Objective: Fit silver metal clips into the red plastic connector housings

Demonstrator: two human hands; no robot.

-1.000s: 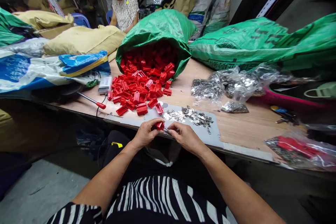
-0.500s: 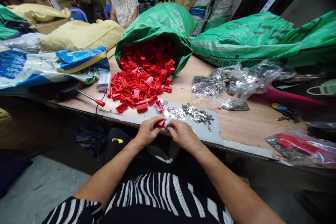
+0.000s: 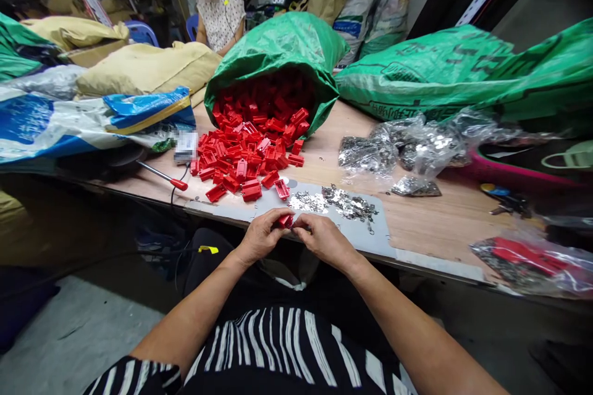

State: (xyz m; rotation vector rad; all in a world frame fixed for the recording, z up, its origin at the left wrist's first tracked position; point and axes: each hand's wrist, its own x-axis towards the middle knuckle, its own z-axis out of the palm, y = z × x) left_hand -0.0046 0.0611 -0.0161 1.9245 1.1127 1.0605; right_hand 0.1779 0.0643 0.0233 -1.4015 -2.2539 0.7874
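Note:
My left hand [image 3: 264,233] is closed around a small red plastic housing [image 3: 285,221] at the table's front edge. Close against it, my right hand [image 3: 317,234] pinches at the housing's right end; whatever its fingertips hold is too small to make out. Just beyond the hands, small flat metal pieces [image 3: 340,202] lie scattered on a grey mat [image 3: 377,231]. A heap of similar red housings [image 3: 241,160] spills from the mouth of a green woven sack [image 3: 282,40] onto the tabletop.
Plastic bags of metal parts [image 3: 370,151] lie to the right, with a bag holding red and metal pieces [image 3: 528,259] at the front right edge. A red-tipped lever [image 3: 178,184] juts out at left. Tan sacks [image 3: 148,68] and a seated person [image 3: 220,15] are behind.
The red housing has turned slightly in my left fingers. My right fingertips have shifted a little at its end, and the dark bit seen between them earlier no longer shows.

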